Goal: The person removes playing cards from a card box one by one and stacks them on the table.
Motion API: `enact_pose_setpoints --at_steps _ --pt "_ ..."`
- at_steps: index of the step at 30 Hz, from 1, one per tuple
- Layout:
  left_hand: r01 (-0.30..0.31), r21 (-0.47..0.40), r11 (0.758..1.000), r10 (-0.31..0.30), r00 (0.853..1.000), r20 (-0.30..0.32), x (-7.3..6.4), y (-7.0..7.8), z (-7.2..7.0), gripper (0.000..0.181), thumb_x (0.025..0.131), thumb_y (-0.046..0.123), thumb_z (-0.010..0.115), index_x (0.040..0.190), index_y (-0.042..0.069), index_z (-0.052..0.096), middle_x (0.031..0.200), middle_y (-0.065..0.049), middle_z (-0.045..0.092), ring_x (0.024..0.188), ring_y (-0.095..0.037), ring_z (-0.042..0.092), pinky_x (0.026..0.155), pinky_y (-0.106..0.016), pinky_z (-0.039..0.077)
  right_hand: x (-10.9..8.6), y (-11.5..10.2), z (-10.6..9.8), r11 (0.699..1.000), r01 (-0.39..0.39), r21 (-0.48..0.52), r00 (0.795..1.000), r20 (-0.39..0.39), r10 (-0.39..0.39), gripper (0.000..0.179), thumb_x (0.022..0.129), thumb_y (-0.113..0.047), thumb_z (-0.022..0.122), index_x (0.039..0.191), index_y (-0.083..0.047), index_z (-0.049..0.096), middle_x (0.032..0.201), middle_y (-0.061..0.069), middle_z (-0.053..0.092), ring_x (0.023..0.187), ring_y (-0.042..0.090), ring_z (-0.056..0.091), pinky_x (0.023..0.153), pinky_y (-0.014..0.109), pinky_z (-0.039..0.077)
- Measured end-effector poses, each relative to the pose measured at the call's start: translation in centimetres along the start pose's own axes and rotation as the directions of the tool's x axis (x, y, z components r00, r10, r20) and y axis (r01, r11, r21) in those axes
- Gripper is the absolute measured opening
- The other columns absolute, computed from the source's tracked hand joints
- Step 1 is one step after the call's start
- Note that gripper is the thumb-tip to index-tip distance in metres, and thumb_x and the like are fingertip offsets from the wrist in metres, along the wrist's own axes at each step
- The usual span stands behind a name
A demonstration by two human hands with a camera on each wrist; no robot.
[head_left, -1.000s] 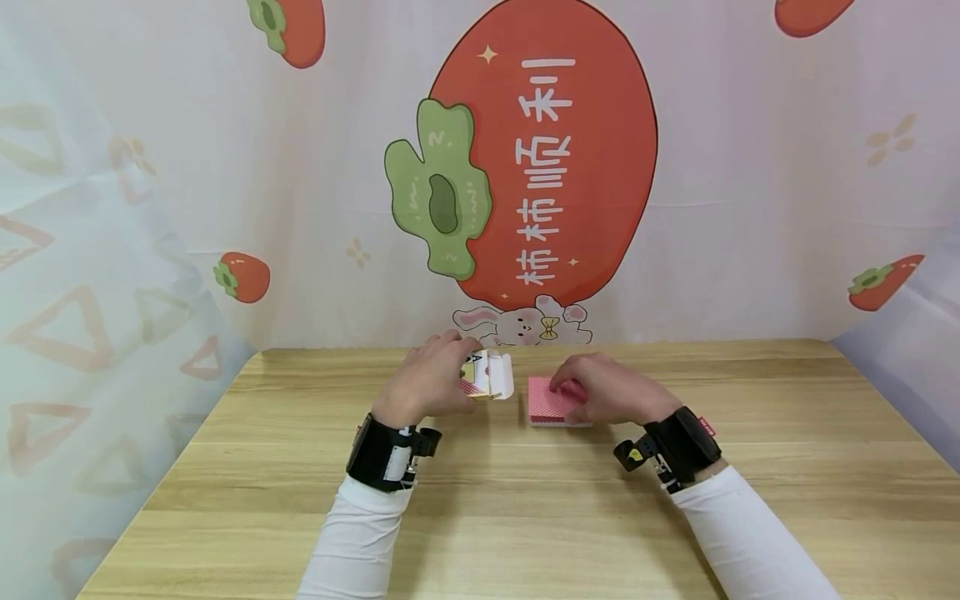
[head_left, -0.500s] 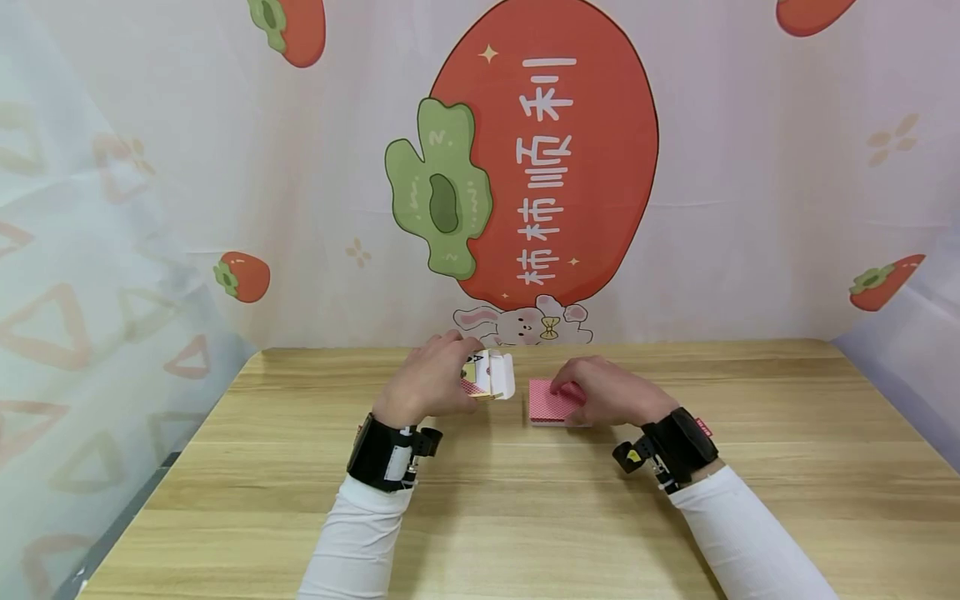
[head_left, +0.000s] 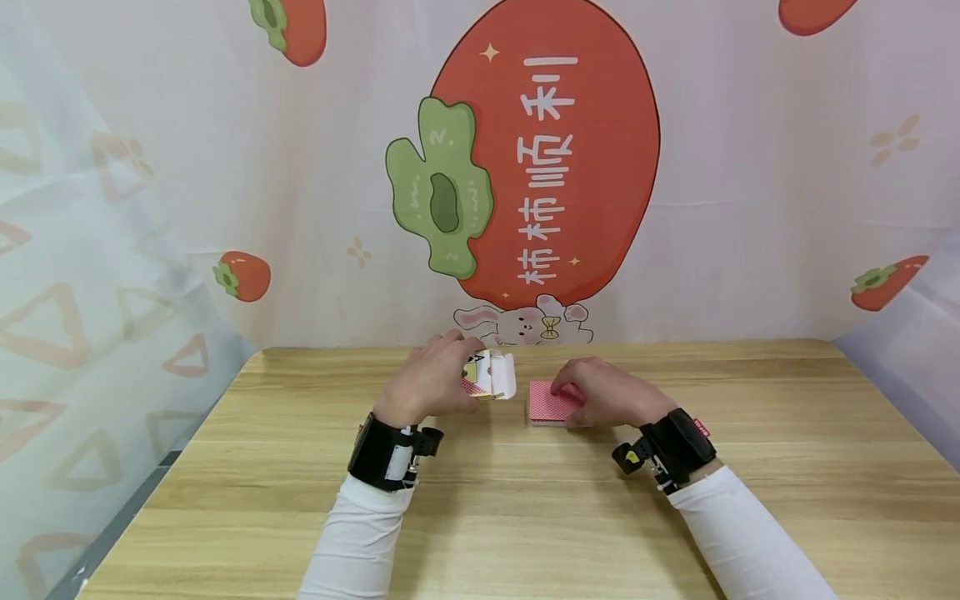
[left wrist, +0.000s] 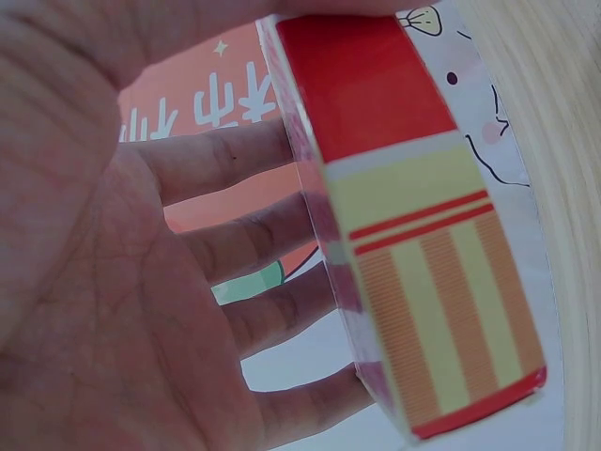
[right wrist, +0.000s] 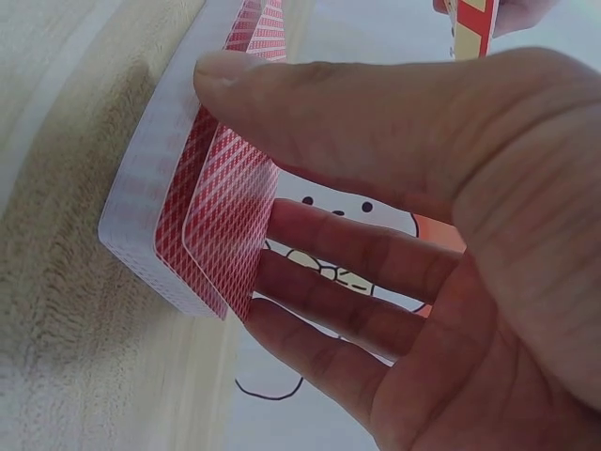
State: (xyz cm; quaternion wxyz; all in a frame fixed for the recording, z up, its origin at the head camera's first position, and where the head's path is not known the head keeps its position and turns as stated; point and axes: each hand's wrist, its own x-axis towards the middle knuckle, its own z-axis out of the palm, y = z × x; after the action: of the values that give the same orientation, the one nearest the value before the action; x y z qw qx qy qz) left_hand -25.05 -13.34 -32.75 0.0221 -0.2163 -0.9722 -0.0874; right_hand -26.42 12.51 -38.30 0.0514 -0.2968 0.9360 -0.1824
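My left hand [head_left: 431, 379] grips a playing-card box [left wrist: 423, 244] by its sides. Red, cream and striped orange cover the box's end in the left wrist view; in the head view its white flap [head_left: 504, 377] hangs open towards the right. To the right of it, a thick deck of cards [right wrist: 155, 160] lies on the table, backs up. My right hand [head_left: 615, 392] pinches a red-patterned playing card [right wrist: 233, 211] on top of the deck, thumb on the near edge and fingers at the far edge. In the right wrist view that card sits tilted, a gap showing under it.
Both hands work near the back of a wooden table [head_left: 525, 517]. Right behind its back edge hangs a cloth backdrop [head_left: 712, 250] printed with persimmons and a rabbit. More printed cloth [head_left: 90, 333] hangs along the left side.
My right hand and the pinched card have sunk slightly towards the deck. My left hand and the box have stayed almost still.
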Motion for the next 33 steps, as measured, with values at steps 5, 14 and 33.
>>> enact_pose_setpoints --at_steps 5,14,33 --pt "0.002 0.0 1.0 -0.002 1.0 0.002 0.01 0.01 0.02 0.069 0.058 0.029 0.077 0.123 0.02 0.055 0.102 0.004 0.051 0.09 -0.016 0.045 0.077 -0.038 0.039 0.05 -0.03 0.06 1.0 0.004 -0.002 1.0 0.004 -0.004 0.044 0.065 -0.025 0.08 0.105 -0.015 0.065 0.107 -0.002 0.059 0.098 0.018 0.05 0.083 0.033 0.041" --pt "0.001 -0.009 1.0 -0.001 1.0 -0.004 0.03 0.04 0.09 0.07 0.056 0.029 0.078 0.122 0.019 0.055 0.102 0.004 0.051 0.089 -0.016 0.045 0.075 -0.036 0.039 0.12 -0.1 0.18 1.0 0.011 -0.026 1.0 0.01 -0.011 0.043 0.066 -0.025 0.079 0.105 -0.015 0.066 0.106 -0.002 0.059 0.098 0.017 0.05 0.085 0.034 0.04" --pt "-0.006 -0.006 1.0 0.006 1.0 0.009 0.19 -0.01 0.13 0.07 0.057 0.028 0.078 0.122 0.019 0.055 0.104 0.004 0.052 0.09 -0.016 0.045 0.076 -0.036 0.038 0.32 0.09 0.4 0.999 0.007 -0.052 1.0 0.015 -0.006 0.042 0.065 -0.026 0.079 0.104 -0.016 0.066 0.108 -0.002 0.059 0.1 0.017 0.05 0.087 0.035 0.039"
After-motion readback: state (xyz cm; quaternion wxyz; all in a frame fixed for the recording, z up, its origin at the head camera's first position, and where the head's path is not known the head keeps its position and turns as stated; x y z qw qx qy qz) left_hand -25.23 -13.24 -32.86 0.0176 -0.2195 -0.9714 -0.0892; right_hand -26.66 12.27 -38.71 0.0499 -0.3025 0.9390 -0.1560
